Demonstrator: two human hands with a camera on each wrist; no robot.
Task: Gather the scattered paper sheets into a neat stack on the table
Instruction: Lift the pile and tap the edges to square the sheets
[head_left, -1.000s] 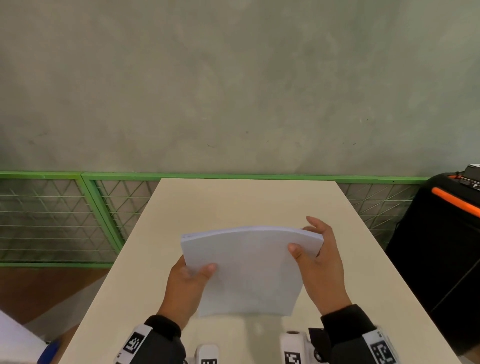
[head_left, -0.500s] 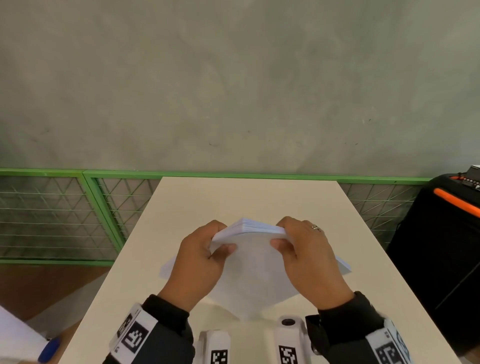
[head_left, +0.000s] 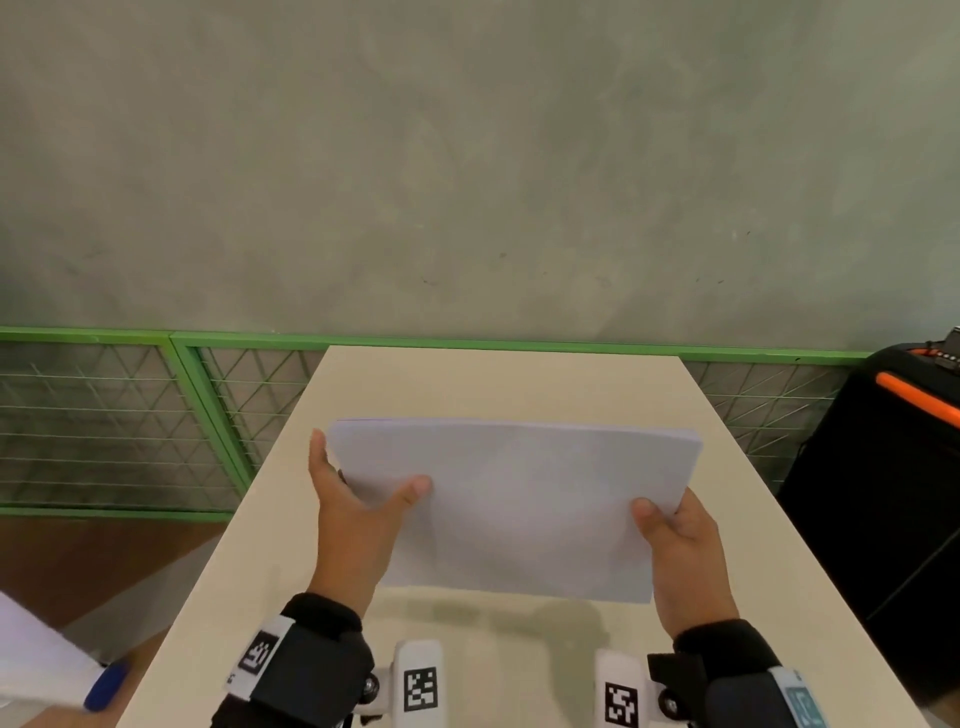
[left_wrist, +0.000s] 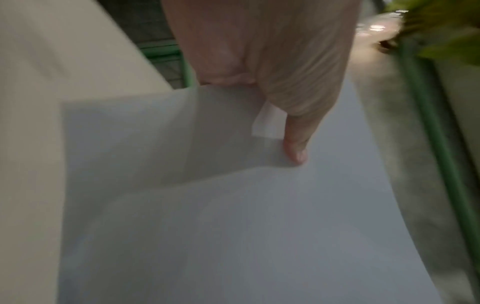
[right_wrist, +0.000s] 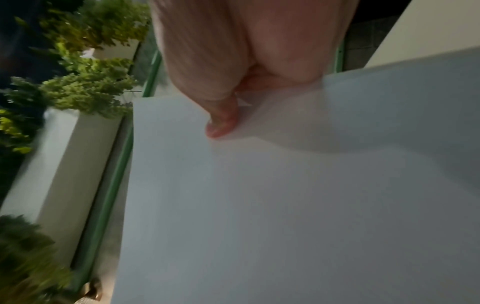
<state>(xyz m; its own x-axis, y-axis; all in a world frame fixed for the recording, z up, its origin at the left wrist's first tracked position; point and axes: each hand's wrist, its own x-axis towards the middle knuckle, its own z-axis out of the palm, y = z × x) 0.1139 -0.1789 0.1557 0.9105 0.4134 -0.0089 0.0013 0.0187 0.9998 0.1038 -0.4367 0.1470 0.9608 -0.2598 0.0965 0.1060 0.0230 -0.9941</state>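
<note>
A thick stack of white paper sheets (head_left: 519, 509) is held up above the beige table (head_left: 498, 384), wide side across and tilted toward me. My left hand (head_left: 353, 504) holds its left edge, thumb on the front face and fingers behind. My right hand (head_left: 675, 540) grips the lower right corner, thumb on top. In the left wrist view the paper stack (left_wrist: 233, 226) fills the frame under the thumb of my left hand (left_wrist: 296, 148). The right wrist view shows the stack (right_wrist: 285, 205) with the thumb of my right hand (right_wrist: 221, 123) pressed on it.
A green wire-mesh fence (head_left: 130, 415) runs behind and left of the table. A black case with an orange strip (head_left: 893, 467) stands at the right. A white sheet and a blue object (head_left: 104, 686) lie low at the left. Potted plants (right_wrist: 78, 82) show in the right wrist view.
The stack has been turned from a corner-down, diamond pose to a wide, level one. Both hands shifted from its top edge to its left and right sides.
</note>
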